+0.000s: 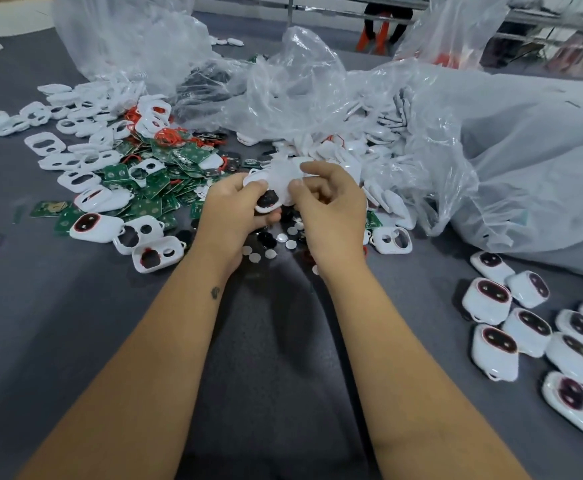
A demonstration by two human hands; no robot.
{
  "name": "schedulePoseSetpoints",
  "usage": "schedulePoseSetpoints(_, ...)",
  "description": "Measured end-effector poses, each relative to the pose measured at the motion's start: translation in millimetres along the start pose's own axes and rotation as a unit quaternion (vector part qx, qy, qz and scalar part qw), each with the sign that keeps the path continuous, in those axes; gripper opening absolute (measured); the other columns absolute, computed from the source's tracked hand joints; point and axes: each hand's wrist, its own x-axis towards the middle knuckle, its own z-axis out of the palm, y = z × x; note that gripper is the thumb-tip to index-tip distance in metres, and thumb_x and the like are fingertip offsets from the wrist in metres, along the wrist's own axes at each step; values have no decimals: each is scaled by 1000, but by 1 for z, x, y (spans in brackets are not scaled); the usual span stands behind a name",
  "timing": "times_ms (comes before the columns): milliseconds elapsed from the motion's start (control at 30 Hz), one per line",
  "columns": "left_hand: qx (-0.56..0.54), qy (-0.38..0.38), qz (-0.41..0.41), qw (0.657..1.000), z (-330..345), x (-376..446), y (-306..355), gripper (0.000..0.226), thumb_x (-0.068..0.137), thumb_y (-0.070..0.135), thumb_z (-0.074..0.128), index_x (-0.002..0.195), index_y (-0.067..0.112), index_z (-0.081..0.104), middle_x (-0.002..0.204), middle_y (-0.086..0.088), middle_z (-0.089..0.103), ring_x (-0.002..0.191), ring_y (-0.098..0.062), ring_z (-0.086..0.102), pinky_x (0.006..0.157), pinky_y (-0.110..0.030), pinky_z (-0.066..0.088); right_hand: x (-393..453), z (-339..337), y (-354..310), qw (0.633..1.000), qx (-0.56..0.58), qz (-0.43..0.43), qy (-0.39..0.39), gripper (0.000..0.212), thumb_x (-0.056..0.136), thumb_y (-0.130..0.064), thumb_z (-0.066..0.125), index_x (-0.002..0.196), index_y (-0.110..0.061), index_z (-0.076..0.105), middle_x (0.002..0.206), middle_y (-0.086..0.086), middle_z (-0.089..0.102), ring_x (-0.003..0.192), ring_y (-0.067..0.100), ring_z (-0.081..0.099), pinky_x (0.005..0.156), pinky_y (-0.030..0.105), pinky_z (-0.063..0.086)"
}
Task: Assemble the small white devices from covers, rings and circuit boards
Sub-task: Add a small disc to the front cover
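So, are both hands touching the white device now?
Touching. The head view shows the left hand and the right hand both pinching the white device.

Circuit boards (151, 188) left, devices (539, 334) right

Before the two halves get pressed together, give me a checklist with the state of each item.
1. Left hand holds the white cover: ok.
2. Right hand pinches its other end: ok.
3. Dark insert seated in the cover: cannot tell.
4. Halves aligned: cannot tell, fingers hide the seam.
5. Circuit boards within reach on the left: ok.
6. Finished devices set apart on the right: ok.
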Motion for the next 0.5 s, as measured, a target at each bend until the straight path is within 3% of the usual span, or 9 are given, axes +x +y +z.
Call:
schedulePoseSetpoints(167, 1, -2, -7, 1000, 1, 1, 0, 19, 92, 4, 52, 96, 4, 71, 89, -10, 73, 74, -20, 69, 65, -25, 57, -3, 3, -2, 1000, -3, -28, -9, 21, 89, -3, 61, 83, -23, 63, 77, -1, 63, 69, 8, 57, 69, 24, 52)
schedulePoseSetpoints(300, -6, -9, -4, 1000, -1, 2, -1, 21, 92, 4, 53, 105, 1, 70, 103, -18, 73, 96, -31, 71, 80, -36, 60, -6, 7, -1, 999, -15, -43, -2, 19, 86, -7, 67, 82, -26, 68, 82, -5, 63, 69, -3, 54, 69, 11, 44)
schedulePoseSetpoints(500, -17, 8, -7, 1000, -1, 1, 0, 22, 93, 4, 51, 87, 11, 71, 81, -4, 74, 72, -14, 71, 61, -21, 55, 0, 3, -2, 1000, 10, 8, 6, 16, 85, -5, 68, 81, -19, 71, 66, -9, 63, 59, -2, 54, 60, 10, 45)
